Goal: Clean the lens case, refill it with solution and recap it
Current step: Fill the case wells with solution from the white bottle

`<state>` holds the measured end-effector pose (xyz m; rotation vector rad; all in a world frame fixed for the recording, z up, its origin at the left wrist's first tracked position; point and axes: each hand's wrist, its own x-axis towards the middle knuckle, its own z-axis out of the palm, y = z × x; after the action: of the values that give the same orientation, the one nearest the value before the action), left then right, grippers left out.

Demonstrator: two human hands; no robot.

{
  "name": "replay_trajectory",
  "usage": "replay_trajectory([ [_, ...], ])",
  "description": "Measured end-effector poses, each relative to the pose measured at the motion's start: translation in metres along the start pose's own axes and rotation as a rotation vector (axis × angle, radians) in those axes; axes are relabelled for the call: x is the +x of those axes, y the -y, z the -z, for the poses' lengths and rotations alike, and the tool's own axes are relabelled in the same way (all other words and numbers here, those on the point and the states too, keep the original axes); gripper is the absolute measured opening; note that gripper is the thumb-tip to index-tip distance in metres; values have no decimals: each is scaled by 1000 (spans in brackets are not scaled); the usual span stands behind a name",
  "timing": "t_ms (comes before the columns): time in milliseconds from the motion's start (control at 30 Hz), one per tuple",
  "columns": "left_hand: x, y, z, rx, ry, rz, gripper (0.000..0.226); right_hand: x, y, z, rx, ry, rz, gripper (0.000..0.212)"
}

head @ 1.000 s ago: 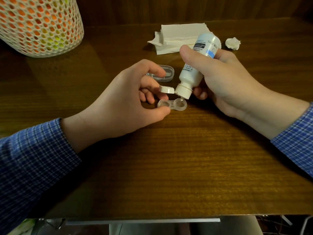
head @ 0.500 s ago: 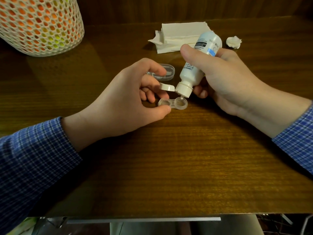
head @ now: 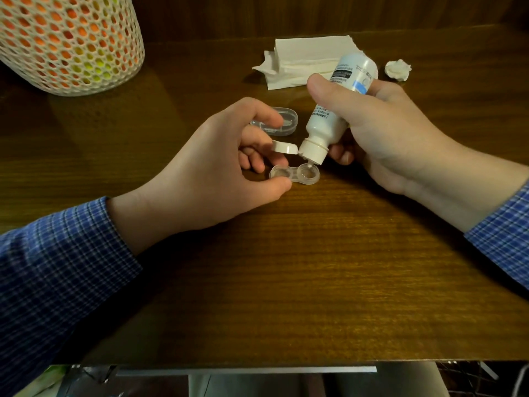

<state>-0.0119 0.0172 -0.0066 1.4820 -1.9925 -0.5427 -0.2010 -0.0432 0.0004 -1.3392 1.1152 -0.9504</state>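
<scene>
A clear two-well lens case point(head: 294, 173) lies uncapped on the wooden table point(head: 286, 267). My left hand point(head: 211, 173) pinches its left end between thumb and fingers. My right hand point(head: 380, 133) grips a white solution bottle point(head: 335, 110), tilted nozzle-down over the right well. The bottle's flip cap point(head: 284, 147) hangs open to the left of the nozzle. A clear plastic lid point(head: 276, 121) lies behind my left fingers, partly hidden.
A stack of white tissue point(head: 303, 61) lies at the back of the table. A crumpled tissue ball point(head: 398, 69) sits to its right. A mesh basket point(head: 68, 41) stands at the back left. The table's front edge point(head: 257, 363) runs below.
Both hands, the bottle and the case have hardly moved; the nozzle stays over the right well.
</scene>
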Motion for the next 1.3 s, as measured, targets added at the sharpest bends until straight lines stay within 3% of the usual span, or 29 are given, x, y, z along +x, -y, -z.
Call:
replay_trajectory([
  [200,1,-1,0,-1,17,2,67,3,5,3,116,-11,-56,33],
  [1300,0,0,0,5,1,-21,72,0,1,1,-18,5,-1,32],
])
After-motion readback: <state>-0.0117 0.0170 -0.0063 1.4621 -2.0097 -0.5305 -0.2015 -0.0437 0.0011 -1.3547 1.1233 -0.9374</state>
